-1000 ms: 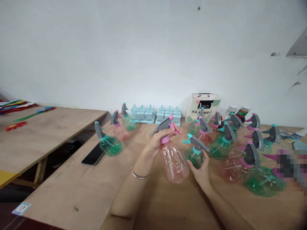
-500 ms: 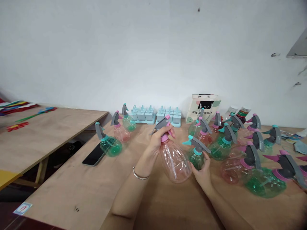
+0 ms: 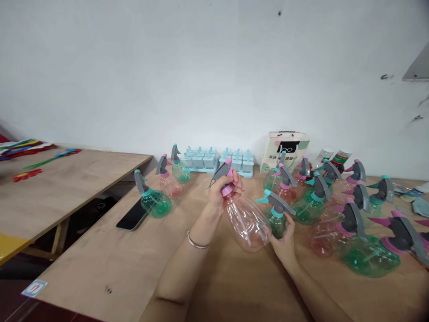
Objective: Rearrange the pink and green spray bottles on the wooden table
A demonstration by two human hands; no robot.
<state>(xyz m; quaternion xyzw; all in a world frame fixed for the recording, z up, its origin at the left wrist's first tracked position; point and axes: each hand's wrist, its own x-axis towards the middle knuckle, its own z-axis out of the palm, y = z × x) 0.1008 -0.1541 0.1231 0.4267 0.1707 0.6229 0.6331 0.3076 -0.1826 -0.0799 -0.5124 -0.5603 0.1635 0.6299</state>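
Observation:
My left hand is closed round the neck of a clear pink spray bottle, which tilts with its base down to the right. Its grey and pink trigger head sticks up above my fingers. My right hand grips a green spray bottle with a grey and turquoise head. The pink bottle's base overlaps the green one in the view; whether they touch I cannot tell. To the right stand several pink and green spray bottles, among them a green one with a pink collar.
On the left are a green bottle, a pink bottle, a smaller green bottle and a phone. Blue ice-pop moulds and a paper bag stand by the wall. Another table is farther left.
The pink bottle has tilted further, its base moving slightly right and up and its head slightly left. My right hand and the green bottle have hardly moved.

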